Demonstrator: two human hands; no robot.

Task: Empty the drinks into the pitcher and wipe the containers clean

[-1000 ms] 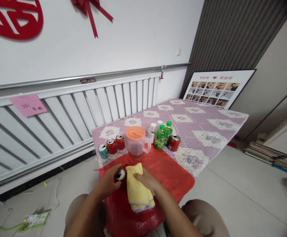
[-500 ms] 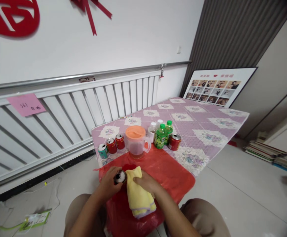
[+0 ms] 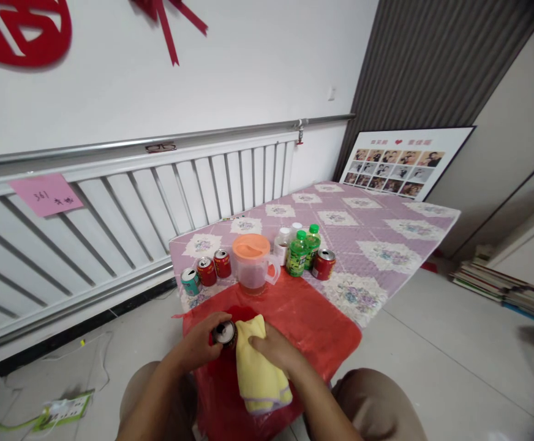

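Observation:
My left hand is wrapped around an opened drink can, its top facing up. Close beside the can, my right hand grips a folded yellow cloth with a pale purple edge. The cloth's upper end is next to the can; whether they touch I cannot tell. Both hands are over a red plastic sheet at the table's near corner. Just behind them stands a clear plastic pitcher with an orange lid and some amber liquid at the bottom.
Left of the pitcher stand a teal can and two red cans. To its right are white-capped bottles, green-capped bottles and another red can. A white radiator lines the wall behind the flowered tablecloth.
My left hand has shifted slightly on the can, its fingers now further around the far side. My right hand and the cloth have moved slightly down and right.

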